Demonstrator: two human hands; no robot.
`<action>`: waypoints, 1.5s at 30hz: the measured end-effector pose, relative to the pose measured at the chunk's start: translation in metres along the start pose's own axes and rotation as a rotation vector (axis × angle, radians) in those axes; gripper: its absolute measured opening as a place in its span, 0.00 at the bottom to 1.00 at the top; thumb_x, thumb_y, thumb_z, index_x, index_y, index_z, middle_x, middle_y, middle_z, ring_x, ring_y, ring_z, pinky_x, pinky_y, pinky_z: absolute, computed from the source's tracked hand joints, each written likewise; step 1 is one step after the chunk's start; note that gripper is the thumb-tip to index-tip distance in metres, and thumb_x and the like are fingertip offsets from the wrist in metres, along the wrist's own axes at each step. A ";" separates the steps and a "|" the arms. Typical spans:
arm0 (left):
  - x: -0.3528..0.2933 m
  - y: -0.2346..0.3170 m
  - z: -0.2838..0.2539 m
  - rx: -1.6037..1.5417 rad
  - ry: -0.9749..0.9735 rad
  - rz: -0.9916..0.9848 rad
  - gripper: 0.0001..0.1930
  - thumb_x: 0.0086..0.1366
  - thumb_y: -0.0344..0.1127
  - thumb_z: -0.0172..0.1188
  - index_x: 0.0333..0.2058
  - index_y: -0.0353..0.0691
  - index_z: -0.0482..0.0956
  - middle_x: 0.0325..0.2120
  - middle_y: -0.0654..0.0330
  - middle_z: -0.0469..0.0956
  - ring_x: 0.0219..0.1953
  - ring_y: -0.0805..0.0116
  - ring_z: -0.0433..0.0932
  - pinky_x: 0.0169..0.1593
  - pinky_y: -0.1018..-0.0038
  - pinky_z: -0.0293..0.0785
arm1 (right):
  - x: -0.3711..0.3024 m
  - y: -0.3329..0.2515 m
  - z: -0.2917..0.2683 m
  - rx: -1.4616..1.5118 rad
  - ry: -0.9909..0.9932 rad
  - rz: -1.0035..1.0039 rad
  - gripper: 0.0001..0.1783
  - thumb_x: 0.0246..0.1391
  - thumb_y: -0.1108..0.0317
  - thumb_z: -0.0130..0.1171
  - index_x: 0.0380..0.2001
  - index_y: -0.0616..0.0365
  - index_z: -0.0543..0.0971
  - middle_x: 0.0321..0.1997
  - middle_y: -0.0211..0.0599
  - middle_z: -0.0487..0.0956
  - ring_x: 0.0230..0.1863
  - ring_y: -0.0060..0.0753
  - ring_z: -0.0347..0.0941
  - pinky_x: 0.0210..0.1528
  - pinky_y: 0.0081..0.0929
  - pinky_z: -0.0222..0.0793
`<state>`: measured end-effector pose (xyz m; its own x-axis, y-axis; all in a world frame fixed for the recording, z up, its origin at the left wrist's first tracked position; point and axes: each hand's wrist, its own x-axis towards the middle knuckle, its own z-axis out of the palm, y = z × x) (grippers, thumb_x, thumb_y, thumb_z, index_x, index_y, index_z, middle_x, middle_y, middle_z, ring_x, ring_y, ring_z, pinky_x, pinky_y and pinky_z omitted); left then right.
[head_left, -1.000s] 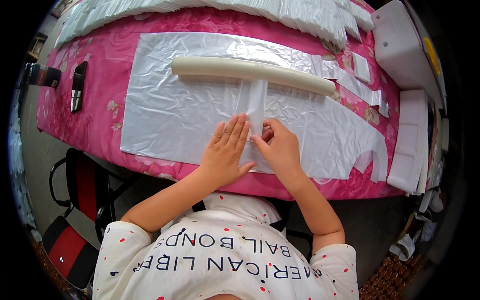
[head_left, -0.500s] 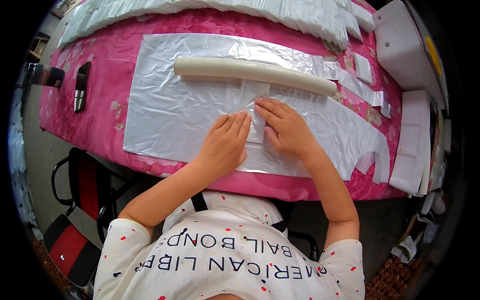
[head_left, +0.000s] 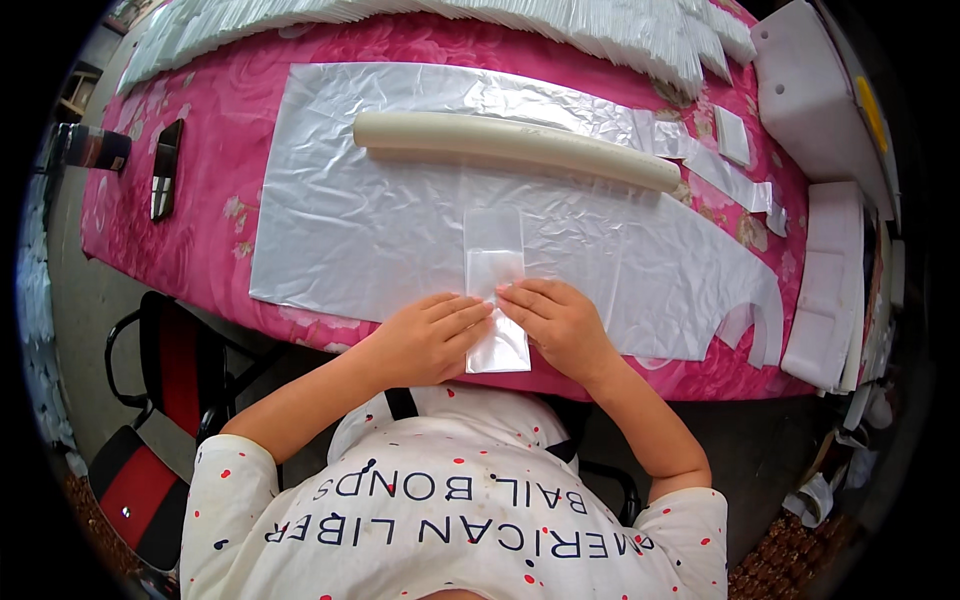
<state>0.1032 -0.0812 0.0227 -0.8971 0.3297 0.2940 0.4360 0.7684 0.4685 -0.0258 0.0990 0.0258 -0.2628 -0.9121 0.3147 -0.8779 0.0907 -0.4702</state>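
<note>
Folded plastic strip (head_left: pixel 497 345) is now nearer the person, overlapping the silvery sheet's (head_left: pixel 340 215) front edge, btwn both hands. L hand (head_left: pixel 432 338) & R hand (head_left: pixel 560 325): fingers together, tips on strip's middle; can't tell if either grip pinches. Best press evenly, w/ edges aligned. Cream tube (head_left: pixel 510 140) lies beyond, on sheet; phone (head_left: pixel 165 170) far L on desk (head_left: pixel 210 255).
</note>
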 end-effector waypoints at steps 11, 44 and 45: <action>-0.001 0.000 0.009 -0.316 0.170 -0.393 0.22 0.52 0.23 0.55 0.48 0.39 0.72 0.34 0.56 0.77 0.38 0.60 0.75 0.43 0.69 0.70 | -0.003 -0.003 0.005 0.211 0.133 0.315 0.10 0.41 0.73 0.58 0.32 0.55 0.80 0.30 0.36 0.79 0.28 0.36 0.74 0.30 0.28 0.70; 0.042 -0.007 0.034 0.143 0.021 -0.502 0.47 0.54 0.54 0.54 0.61 0.27 0.42 0.63 0.45 0.46 0.66 0.52 0.42 0.65 0.57 0.31 | 0.045 0.002 -0.006 0.367 -0.154 1.050 0.17 0.48 0.59 0.55 0.17 0.60 0.79 0.13 0.38 0.75 0.17 0.37 0.71 0.23 0.31 0.64; 0.042 -0.009 0.035 0.133 0.030 -0.487 0.48 0.54 0.55 0.55 0.61 0.27 0.41 0.63 0.45 0.45 0.66 0.51 0.41 0.65 0.57 0.30 | 0.046 0.000 -0.007 0.370 -0.142 1.061 0.16 0.48 0.59 0.56 0.18 0.60 0.79 0.14 0.38 0.75 0.17 0.37 0.72 0.23 0.31 0.65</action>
<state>0.0591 -0.0550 0.0021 -0.9908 -0.0984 0.0925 -0.0469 0.8931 0.4474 -0.0408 0.0598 0.0459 -0.7359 -0.4840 -0.4735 -0.0598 0.7431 -0.6665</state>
